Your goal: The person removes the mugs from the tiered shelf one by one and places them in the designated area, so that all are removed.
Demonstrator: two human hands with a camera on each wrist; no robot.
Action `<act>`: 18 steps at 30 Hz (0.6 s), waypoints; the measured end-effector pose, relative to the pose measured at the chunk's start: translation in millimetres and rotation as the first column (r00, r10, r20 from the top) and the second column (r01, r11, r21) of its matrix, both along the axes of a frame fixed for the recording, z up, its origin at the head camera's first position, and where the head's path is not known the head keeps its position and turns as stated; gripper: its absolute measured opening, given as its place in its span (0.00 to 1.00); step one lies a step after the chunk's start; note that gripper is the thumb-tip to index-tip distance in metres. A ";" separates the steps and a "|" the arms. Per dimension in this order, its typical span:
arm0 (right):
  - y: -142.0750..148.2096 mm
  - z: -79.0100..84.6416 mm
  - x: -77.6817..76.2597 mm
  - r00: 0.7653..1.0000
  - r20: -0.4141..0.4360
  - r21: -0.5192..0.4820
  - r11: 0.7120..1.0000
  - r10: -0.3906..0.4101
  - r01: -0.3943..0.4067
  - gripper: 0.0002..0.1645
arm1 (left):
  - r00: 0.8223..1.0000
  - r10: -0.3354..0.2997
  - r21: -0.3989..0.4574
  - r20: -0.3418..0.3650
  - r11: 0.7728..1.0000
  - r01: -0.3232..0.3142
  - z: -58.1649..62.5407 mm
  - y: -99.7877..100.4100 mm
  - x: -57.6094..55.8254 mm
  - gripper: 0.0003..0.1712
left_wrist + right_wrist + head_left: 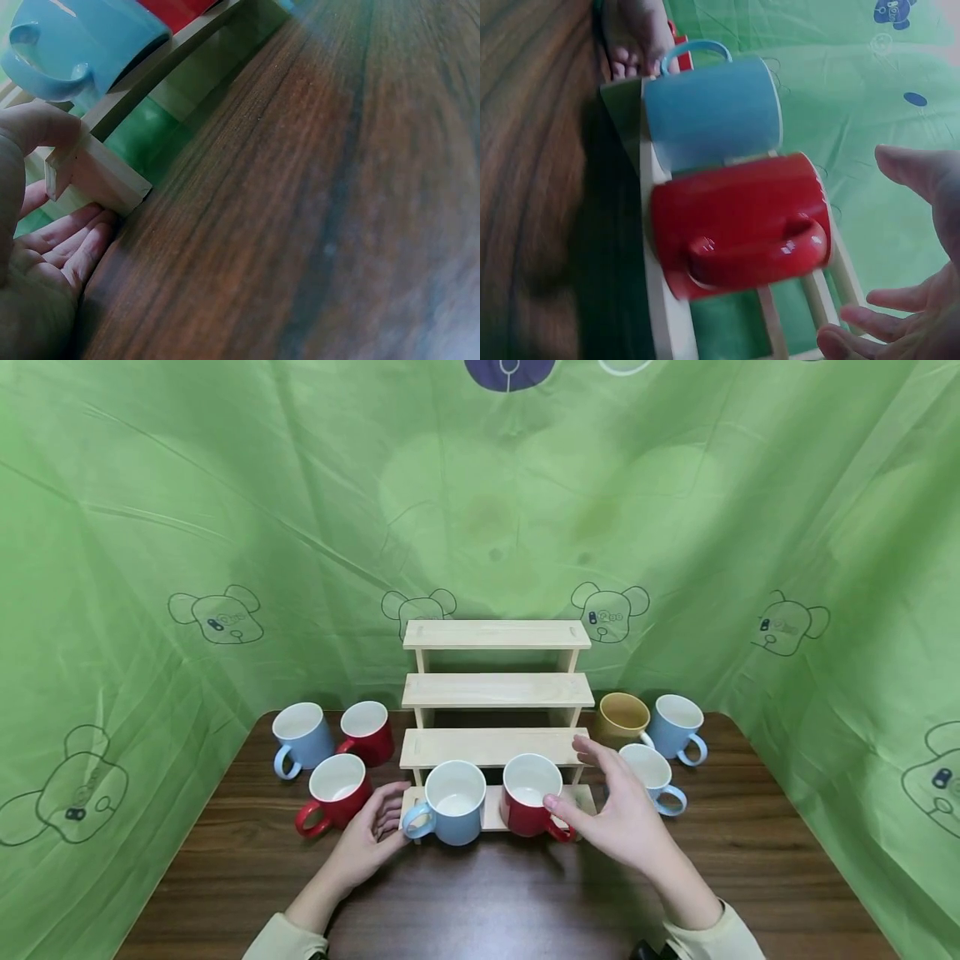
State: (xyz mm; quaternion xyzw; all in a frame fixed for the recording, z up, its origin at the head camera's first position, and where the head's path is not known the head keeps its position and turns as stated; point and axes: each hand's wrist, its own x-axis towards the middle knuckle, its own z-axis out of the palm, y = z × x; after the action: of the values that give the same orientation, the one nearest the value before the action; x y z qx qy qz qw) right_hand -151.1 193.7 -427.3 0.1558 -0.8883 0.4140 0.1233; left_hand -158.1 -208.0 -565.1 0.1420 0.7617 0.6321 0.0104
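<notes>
A pale wooden stepped rack (495, 745) stands on the table, with a light blue mug (455, 803) and a red mug (529, 795) upright side by side on its lowest step. My left hand (372, 833) grips the left end of that lowest step, thumb at its front edge, as the left wrist view shows beside the rack's end panel (105, 176). To the right of the red mug is my right hand (618, 806), fingers spread and holding nothing. In the right wrist view a gap separates it from the red mug (739, 225), whose handle faces that way.
Left of the rack stand a blue mug (303, 739), a red mug (369, 735) and a nearer red mug (341, 795). On the right are a yellow mug (621, 718), a blue mug (673, 727) and a nearer light blue mug (648, 777). Green cloth (315, 543) surrounds the dark wooden table (465, 902).
</notes>
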 end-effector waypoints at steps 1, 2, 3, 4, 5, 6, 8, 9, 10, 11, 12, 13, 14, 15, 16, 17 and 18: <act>-2.5 -1.9 0.1 1.000 0.002 -0.006 1.000 -0.001 0.001 0.57 | 1.000 0.000 -0.002 0.000 1.000 0.000 -0.1 0.2 -0.3 0.41; -4.8 -4.0 0.3 1.000 0.004 -0.009 1.000 -0.004 0.004 0.58 | 1.000 0.000 -0.004 0.001 1.000 0.000 -0.3 0.5 -0.6 0.41; -7.1 -6.3 0.5 1.000 0.005 -0.012 1.000 -0.008 0.008 0.59 | 1.000 0.000 -0.002 0.002 1.000 0.000 -0.4 0.9 -0.9 0.41; -9.3 -8.4 0.8 1.000 0.007 -0.016 1.000 -0.012 0.012 0.61 | 1.000 0.000 -0.003 0.003 1.000 0.000 -0.7 1.3 -1.2 0.41; -11.2 -10.5 1.2 1.000 0.006 -0.020 1.000 -0.016 0.016 0.62 | 1.000 0.000 -0.001 0.002 1.000 0.000 -1.0 1.8 -1.5 0.41; -12.8 -12.5 1.5 1.000 0.006 -0.027 0.999 -0.017 0.017 0.62 | 1.000 -0.001 -0.001 0.000 1.000 0.001 -1.2 2.2 -1.5 0.41; -15.5 -15.8 1.8 1.000 0.006 -0.039 0.999 -0.014 0.015 0.63 | 1.000 -0.005 0.003 -0.008 1.000 0.005 -1.5 2.9 -1.6 0.40; -16.6 -16.9 1.7 1.000 0.004 -0.045 0.999 -0.010 0.011 0.63 | 1.000 -0.005 0.005 -0.013 1.000 0.005 -1.4 3.1 -1.4 0.40; -17.6 -17.8 1.3 1.000 0.004 -0.049 0.999 -0.006 0.006 0.63 | 1.000 -0.006 0.005 -0.019 1.000 0.006 -1.3 3.2 -1.2 0.40; -18.4 -18.5 0.7 1.000 0.006 -0.051 0.999 -0.002 0.002 0.62 | 1.000 -0.005 0.008 -0.023 1.000 0.005 -1.2 3.2 -0.9 0.40; -19.0 -18.9 -0.1 1.000 0.010 -0.053 0.999 0.004 -0.003 0.62 | 1.000 -0.004 0.008 -0.022 1.000 0.004 -0.9 3.1 -0.5 0.41; -19.7 -19.1 -1.1 1.000 0.014 -0.054 0.999 0.009 -0.009 0.62 | 1.000 -0.002 0.008 -0.023 1.000 0.002 -0.7 2.9 -0.3 0.41; -20.1 -19.4 -2.3 1.000 0.016 -0.051 0.999 0.014 -0.013 0.61 | 1.000 0.000 0.011 -0.020 1.000 0.000 -0.3 2.7 0.0 0.41; -20.6 -19.6 -3.5 1.000 0.020 -0.051 0.999 0.018 -0.017 0.61 | 1.000 0.002 0.011 -0.021 1.000 -0.002 -0.2 2.4 0.1 0.41; -21.1 -20.2 -4.9 0.999 0.024 -0.050 0.999 0.021 -0.020 0.61 | 1.000 0.004 0.011 -0.021 1.000 -0.003 0.0 2.1 0.3 0.41; -21.7 -20.7 -6.1 0.999 0.027 -0.048 0.999 0.023 -0.022 0.60 | 1.000 0.004 0.011 -0.020 1.000 -0.004 0.2 1.7 0.4 0.40; -22.4 -21.6 -7.2 0.999 0.028 -0.047 0.999 0.023 -0.022 0.60 | 1.000 0.003 0.008 -0.024 1.000 -0.003 0.7 1.2 0.7 0.40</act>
State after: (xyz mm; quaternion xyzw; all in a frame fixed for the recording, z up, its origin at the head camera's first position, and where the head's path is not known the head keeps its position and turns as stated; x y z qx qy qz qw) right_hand -158.3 171.4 -449.0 0.1570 -0.8784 0.4380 0.1093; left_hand -157.4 -206.8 -564.4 0.1487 0.7593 0.6336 -0.0003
